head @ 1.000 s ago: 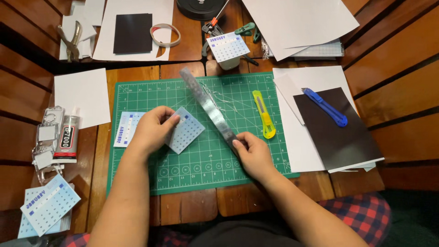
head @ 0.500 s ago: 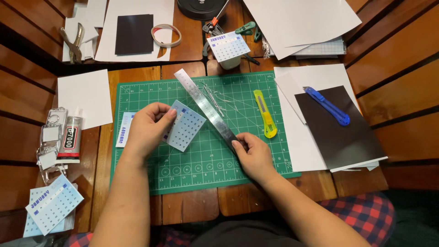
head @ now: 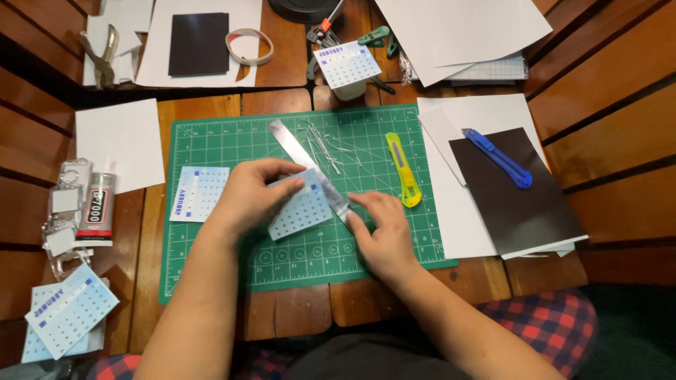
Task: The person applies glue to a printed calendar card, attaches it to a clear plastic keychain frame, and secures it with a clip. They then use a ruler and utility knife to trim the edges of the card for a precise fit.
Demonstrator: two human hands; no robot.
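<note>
Calendar card [head: 301, 209] pinched under left hand [head: 248, 195]; right hand [head: 379, 229] presses flat on steel ruler [head: 310, 167].

Wooden slat table [head: 296, 309], warm reddish-brown, with dark gaps between the boards. The boards run at a slant on the far left [head: 28, 141] and far right [head: 612, 105] (whether these are angled table sections or benches, cannot tell). Dark floor [head: 634, 324] shows at lower right. Light is even and falls from above, with soft, short shadows. No wall or window in view.
</note>
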